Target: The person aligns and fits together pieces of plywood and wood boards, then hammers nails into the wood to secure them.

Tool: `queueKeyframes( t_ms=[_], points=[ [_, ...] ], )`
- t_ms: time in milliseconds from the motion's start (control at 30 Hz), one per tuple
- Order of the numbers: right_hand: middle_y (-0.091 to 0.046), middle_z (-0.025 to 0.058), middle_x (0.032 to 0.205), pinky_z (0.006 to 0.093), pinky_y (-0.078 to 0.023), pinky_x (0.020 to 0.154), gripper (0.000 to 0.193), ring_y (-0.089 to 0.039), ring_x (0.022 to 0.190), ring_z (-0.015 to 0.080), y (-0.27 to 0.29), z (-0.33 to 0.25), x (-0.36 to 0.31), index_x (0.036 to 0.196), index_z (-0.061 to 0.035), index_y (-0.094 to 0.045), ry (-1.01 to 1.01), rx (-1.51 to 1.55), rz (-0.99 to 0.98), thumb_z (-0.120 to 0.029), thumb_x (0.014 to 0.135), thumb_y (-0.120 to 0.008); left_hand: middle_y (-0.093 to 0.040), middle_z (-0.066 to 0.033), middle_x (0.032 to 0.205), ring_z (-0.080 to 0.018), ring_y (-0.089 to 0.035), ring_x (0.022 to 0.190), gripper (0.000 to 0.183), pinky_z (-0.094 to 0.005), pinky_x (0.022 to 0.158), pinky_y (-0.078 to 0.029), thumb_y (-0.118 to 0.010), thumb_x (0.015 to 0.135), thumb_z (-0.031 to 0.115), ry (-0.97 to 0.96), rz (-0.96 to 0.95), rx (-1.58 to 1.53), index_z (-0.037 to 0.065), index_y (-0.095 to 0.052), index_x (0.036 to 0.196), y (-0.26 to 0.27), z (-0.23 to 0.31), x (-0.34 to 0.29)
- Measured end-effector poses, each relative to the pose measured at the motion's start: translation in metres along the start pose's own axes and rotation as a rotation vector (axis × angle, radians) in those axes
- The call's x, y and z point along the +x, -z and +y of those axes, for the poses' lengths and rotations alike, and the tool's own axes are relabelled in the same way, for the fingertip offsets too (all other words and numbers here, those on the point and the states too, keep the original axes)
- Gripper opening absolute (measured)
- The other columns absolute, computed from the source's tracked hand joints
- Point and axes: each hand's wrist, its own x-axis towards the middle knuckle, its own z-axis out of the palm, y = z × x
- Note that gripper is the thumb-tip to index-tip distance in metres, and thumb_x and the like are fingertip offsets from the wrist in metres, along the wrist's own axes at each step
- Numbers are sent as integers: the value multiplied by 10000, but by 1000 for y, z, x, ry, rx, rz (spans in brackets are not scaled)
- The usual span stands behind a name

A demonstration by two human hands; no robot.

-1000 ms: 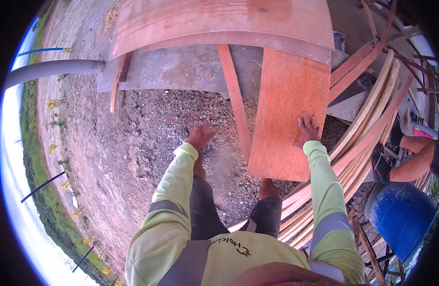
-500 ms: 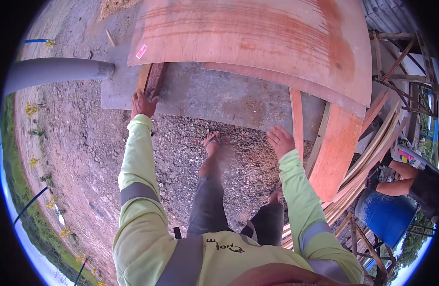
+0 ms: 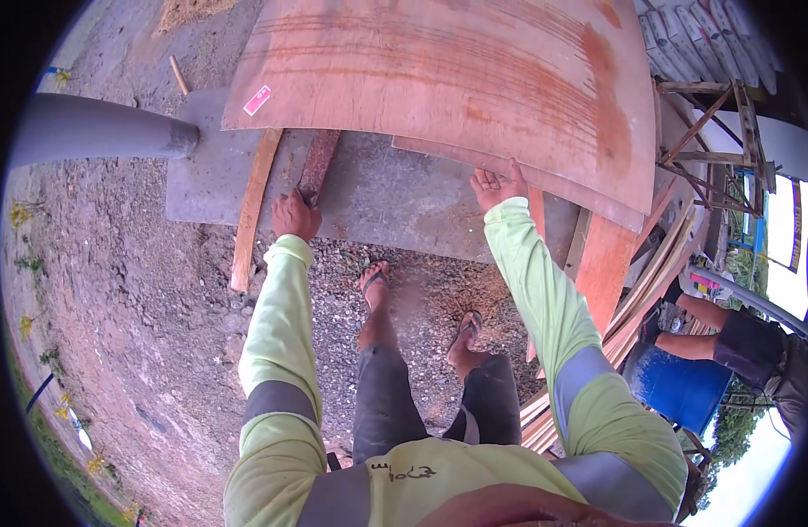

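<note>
My left hand (image 3: pixel 296 215) is closed, its fingers curled at the near end of a dark reddish wooden strip (image 3: pixel 320 165) that comes out from under a large plywood sheet (image 3: pixel 439 75). Left of it a lighter wooden strip (image 3: pixel 256 211) runs out from below the same sheet, over the concrete edge and the gravel. My right hand (image 3: pixel 499 188) has its fingers apart at the edge of a second, lower plywood sheet (image 3: pixel 527 174), the index finger reaching over it. Whether this hand bears on the sheet is hard to tell.
A grey concrete slab (image 3: pixel 395 189) lies beneath the sheets, with a grey pipe (image 3: pixel 101 136) at left. A wide reddish board (image 3: pixel 604 268) and several long strips (image 3: pixel 650 277) lie at right. Beyond are a blue drum (image 3: pixel 676 385), another person (image 3: pixel 742 350) and a timber frame (image 3: pixel 711 158).
My left hand has moved right and nearer to me, onto the dark strip. The lighter strip now sticks out farther. My right hand has risen to the lower sheet's edge.
</note>
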Motion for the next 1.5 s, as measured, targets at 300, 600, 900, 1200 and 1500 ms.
queueKeyframes(
  t_ms=[300,600,900,1200,1500],
  points=[
    [-304,217,1495,516,-136,1174,958,-299,1388,382,1,-15,0,1459,85,-174,-126,-53,-34,-473,842,-648,-633,-250,993,-417,-609,958,440,-487,856,-489,-698,704,306,93,-164,-61,-14,-601,990,-55,163,-76],
    [-549,150,1316,436,-432,1005,920,-560,1127,315,162,-62,-3,1452,-10,-301,140,-1501,-35,-407,756,-751,-562,-273,1220,-437,-491,1172,733,-505,1006,-383,-776,729,389,33,-56,-28,-35,-532,1274,-18,82,-106],
    [-227,215,1540,417,-335,1112,984,-353,1359,369,336,-78,-73,1471,-25,-273,327,-2146,656,-352,698,-786,-303,-272,1496,-391,-325,1379,1153,-441,1164,-220,-743,693,595,506,-373,421,-16,-187,1497,38,-151,-55],
    [-551,285,1229,492,-479,950,628,-556,1130,448,297,-40,-53,1317,-6,-448,325,-2091,374,-343,826,-647,-613,-252,1070,-390,-609,995,698,-453,894,-472,-823,653,250,129,-436,-71,-51,-476,1179,-38,-107,-118],
    [-525,284,1248,485,-468,973,782,-550,1134,450,289,-18,-71,1391,-35,-295,171,-1951,414,-361,786,-668,-667,-236,967,-381,-660,899,694,-439,811,-516,-855,623,324,73,-550,-79,-64,-534,1101,-99,71,-174]
  ],
)
